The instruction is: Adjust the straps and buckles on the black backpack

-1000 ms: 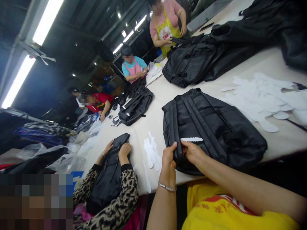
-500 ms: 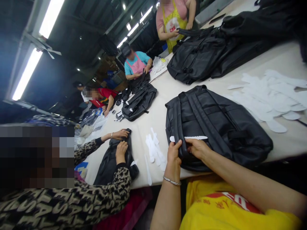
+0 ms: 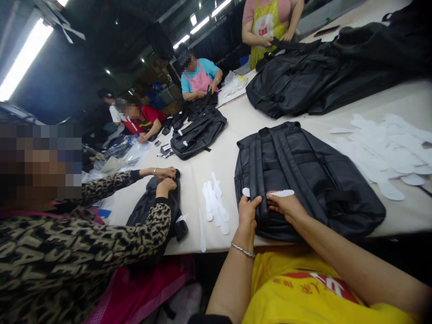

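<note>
A black backpack (image 3: 313, 180) lies on the table with its shoulder straps facing up. One shoulder strap (image 3: 259, 175) runs down between my two hands. A white strip (image 3: 282, 193) with a toothed edge and rounded ends crosses behind that strap, showing on both sides of it. My left hand (image 3: 249, 212) is closed on the strap's left edge, thumb on top, just below the strip's left end. On the strap's other side, my right hand (image 3: 286, 208) pinches at the strip's lower edge; its fingertips are partly hidden.
Loose white strips (image 3: 214, 204) lie to the left, and a bigger pile of white pieces (image 3: 388, 148) to the right. A co-worker's hands (image 3: 167, 177) work on a black bag (image 3: 148, 204) at left. More black backpacks (image 3: 286, 85) and several people are farther along the table.
The camera view has shifted, and the co-worker at left appears farther into the picture. My hands keep their place at the strap; the right one has shifted slightly along the strip.
</note>
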